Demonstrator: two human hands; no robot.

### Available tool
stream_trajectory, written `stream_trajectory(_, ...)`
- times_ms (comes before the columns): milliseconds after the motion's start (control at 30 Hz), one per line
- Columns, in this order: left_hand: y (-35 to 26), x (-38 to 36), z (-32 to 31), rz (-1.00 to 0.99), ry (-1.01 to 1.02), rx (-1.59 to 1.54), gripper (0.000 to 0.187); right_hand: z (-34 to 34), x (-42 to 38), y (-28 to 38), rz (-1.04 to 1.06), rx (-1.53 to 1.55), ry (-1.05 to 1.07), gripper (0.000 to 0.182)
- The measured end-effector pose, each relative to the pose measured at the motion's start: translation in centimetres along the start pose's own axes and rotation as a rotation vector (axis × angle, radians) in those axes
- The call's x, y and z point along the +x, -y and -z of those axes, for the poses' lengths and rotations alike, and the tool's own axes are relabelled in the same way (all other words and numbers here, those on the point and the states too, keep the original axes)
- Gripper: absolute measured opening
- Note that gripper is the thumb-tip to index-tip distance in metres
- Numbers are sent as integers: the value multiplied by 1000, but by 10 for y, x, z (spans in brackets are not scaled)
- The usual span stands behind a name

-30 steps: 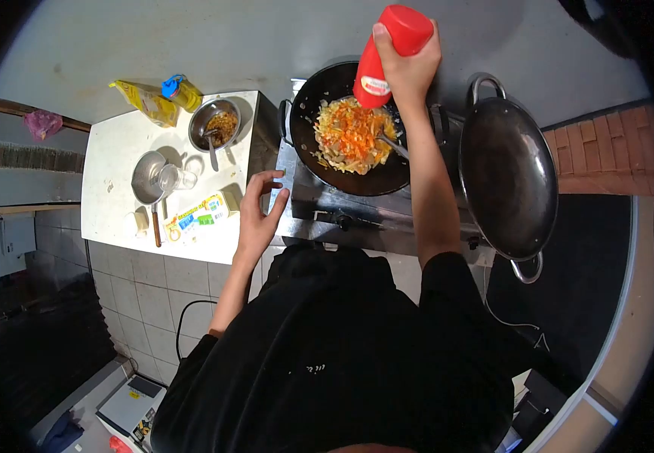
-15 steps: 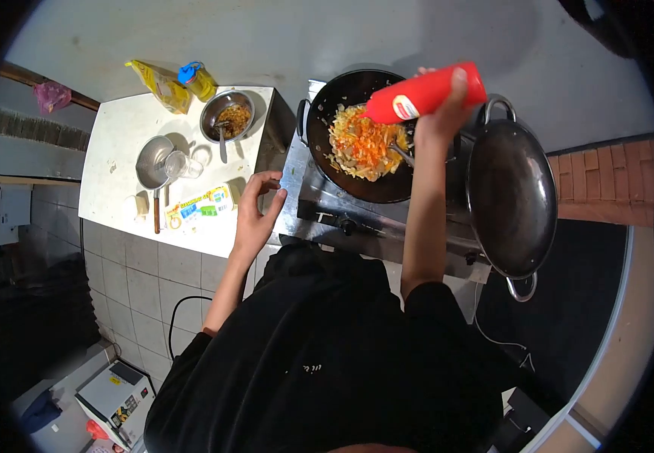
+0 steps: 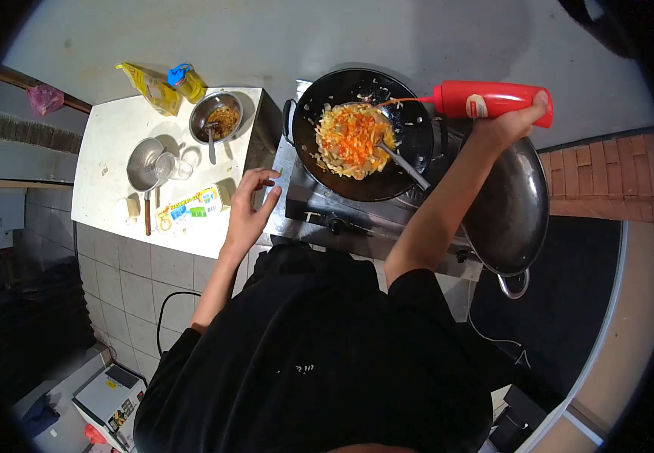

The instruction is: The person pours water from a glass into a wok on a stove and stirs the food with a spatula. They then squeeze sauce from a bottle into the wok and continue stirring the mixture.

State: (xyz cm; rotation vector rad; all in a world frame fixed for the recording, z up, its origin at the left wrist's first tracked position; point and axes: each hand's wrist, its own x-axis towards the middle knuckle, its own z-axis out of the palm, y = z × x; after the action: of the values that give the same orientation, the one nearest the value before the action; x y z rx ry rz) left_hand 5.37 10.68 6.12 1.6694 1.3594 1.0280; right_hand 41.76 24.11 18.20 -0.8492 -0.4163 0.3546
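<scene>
Facing the adjacent wok (image 3: 417,140), the red bottle (image 3: 500,99) is clasped near its base by the right hand (image 3: 518,125); soft, light walls are presumed, mid-body hold advised. Left hand (image 3: 248,214) is loosely spread.

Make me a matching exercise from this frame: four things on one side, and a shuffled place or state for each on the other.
Things:
1. red bottle
2. left hand
3. metal utensil
4. small pot

Places or states:
A. on the white table
B. handle sticking out of the food in the black wok
C. gripped by the right hand
D. holding nothing

Pairs: 1-C, 2-D, 3-B, 4-A
</scene>
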Motion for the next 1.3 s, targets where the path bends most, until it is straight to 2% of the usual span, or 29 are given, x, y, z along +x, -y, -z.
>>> stream_trajectory(67,-1,-1,0,-8,24,14,20,-2,9,-15,45,-23,-118,38)
stream_trajectory(100,0,-1,-1,-8,30,13,20,1,8,-16,47,-25,-122,38)
stream_trajectory(167,1,-1,-2,-20,37,37,19,5,2,-18,64,8,27,30)
stream_trajectory(300,1,0,-5,15,31,15,19,9,-3,-27,81,-95,83,41)
stream_trajectory(367,-3,1,-5,40,56,-17,19,9,9,-41,126,-87,-8,29)
stream_trajectory(633,1,5,-3,32,43,30,19,20,6,-26,103,-109,55,27)
stream_trajectory(833,-1,13,-8,-15,44,42,19,16,14,-20,177,-114,34,27)
stream_trajectory(933,-11,16,-9,20,55,26,18,24,14,-21,106,-105,38,27)
stream_trajectory(1033,-9,16,-14,16,81,13,18,30,35,-34,226,-136,-28,27)
stream_trajectory(1200,-3,16,-18,-12,83,26,18,43,12,-22,-33,-106,-51,28)
stream_trajectory(1300,-5,14,-19,24,90,-11,18,40,27,-42,-14,-111,-105,27)
